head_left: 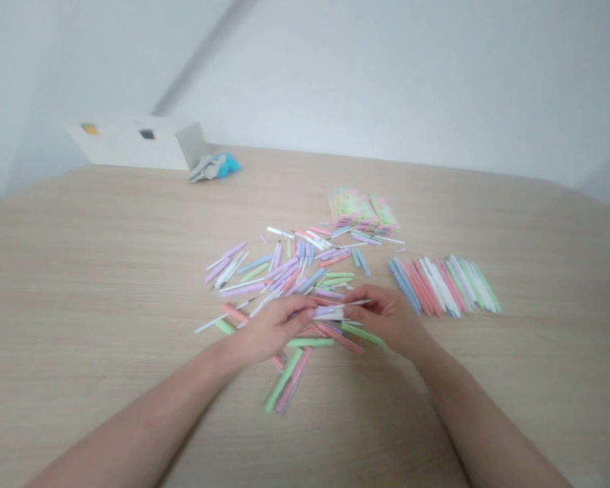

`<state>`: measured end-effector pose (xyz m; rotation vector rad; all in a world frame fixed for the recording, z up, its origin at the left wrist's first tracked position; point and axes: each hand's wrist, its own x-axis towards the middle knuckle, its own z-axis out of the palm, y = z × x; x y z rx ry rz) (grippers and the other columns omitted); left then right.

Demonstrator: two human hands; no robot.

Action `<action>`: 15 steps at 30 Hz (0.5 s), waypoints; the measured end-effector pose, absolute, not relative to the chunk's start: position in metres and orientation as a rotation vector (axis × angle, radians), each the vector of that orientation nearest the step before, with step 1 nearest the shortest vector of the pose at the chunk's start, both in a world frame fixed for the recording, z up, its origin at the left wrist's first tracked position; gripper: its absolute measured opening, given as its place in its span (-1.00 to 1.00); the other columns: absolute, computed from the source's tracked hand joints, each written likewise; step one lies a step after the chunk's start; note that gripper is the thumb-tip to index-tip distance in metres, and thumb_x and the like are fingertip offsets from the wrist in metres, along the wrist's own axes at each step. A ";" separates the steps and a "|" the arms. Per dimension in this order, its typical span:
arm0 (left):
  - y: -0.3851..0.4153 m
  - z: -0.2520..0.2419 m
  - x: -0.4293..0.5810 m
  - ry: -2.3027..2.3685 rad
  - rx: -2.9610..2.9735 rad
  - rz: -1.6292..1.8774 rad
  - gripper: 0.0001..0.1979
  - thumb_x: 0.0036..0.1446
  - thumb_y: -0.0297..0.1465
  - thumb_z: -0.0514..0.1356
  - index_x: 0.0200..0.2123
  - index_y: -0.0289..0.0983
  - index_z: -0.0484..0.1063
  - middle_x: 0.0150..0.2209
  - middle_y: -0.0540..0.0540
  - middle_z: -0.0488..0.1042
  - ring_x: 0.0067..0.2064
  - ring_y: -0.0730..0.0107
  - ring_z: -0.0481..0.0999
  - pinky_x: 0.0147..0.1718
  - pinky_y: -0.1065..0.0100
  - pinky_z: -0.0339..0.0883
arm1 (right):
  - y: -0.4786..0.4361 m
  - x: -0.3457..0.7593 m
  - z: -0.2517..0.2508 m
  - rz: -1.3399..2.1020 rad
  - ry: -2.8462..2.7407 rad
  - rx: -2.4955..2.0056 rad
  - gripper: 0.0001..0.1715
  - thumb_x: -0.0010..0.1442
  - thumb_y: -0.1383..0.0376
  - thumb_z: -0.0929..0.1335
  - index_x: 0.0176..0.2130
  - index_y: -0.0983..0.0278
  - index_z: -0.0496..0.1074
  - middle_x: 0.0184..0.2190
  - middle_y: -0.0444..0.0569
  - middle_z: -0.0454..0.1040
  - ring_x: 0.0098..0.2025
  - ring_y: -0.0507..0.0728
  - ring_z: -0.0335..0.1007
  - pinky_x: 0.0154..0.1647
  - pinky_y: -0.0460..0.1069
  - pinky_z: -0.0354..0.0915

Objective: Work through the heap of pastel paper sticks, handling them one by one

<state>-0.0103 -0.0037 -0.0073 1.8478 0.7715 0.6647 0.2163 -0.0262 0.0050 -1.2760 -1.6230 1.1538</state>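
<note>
A loose heap of slim pastel plastic sticks [279, 285] in lilac, pink, green, blue and white lies on the wooden table top [106, 271]. Both hands meet over its near edge. My left hand [273, 330] and my right hand [389, 318] pinch a few lilac and white sticks [330, 312] between their fingertips, though the blur hides exact details. Under and around my wrists lie more pink and green sticks [310, 342]. Straight ahead of my right hand, a neat row of sticks [444, 285] lies side by side.
A stack of green and pink packets [360, 210] lies behind the heap. Near the far edge of the table stand a white cardboard box [137, 145] and a crumpled grey and blue item [214, 166]. A white wall rises behind.
</note>
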 end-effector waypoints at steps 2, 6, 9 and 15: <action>-0.004 -0.006 -0.010 0.765 1.813 0.665 -0.69 0.26 -0.31 0.02 -0.07 -0.34 0.44 -0.14 -0.11 0.49 -0.15 0.33 0.44 -0.15 0.40 0.27 | -0.027 0.217 0.006 1.248 -1.542 -1.247 -0.73 0.05 0.18 0.43 -0.25 0.25 0.43 -0.39 -0.08 0.54 -0.36 0.08 0.47 -0.36 -0.06 0.33; -0.004 -0.004 -0.009 0.821 1.776 0.678 -0.68 0.25 -0.30 0.04 -0.10 -0.37 0.45 -0.22 -0.10 0.49 -0.21 0.35 0.43 -0.19 0.40 0.27 | -0.026 0.226 0.009 1.374 -1.404 -1.139 -0.71 0.10 0.20 0.38 -0.16 0.24 0.33 -0.41 -0.07 0.56 -0.40 0.05 0.46 -0.36 -0.06 0.34; -0.004 -0.003 -0.009 0.840 1.770 0.688 -0.68 0.24 -0.30 0.04 -0.11 -0.37 0.45 -0.25 -0.10 0.49 -0.22 0.35 0.43 -0.20 0.39 0.27 | -0.024 0.233 0.010 1.337 -1.392 -1.079 -0.80 0.14 0.24 0.36 -0.22 0.26 0.35 -0.46 -0.10 0.53 -0.45 0.00 0.41 -0.40 -0.10 0.30; -0.003 -0.004 -0.009 0.810 1.754 0.683 -0.70 0.24 -0.30 0.04 -0.11 -0.34 0.45 -0.26 -0.08 0.49 -0.23 0.37 0.43 -0.20 0.39 0.28 | -0.021 0.229 0.012 1.205 -1.415 -1.189 -0.87 0.09 0.27 0.39 -0.36 0.29 0.39 -0.55 -0.14 0.48 -0.51 -0.02 0.36 -0.44 -0.11 0.28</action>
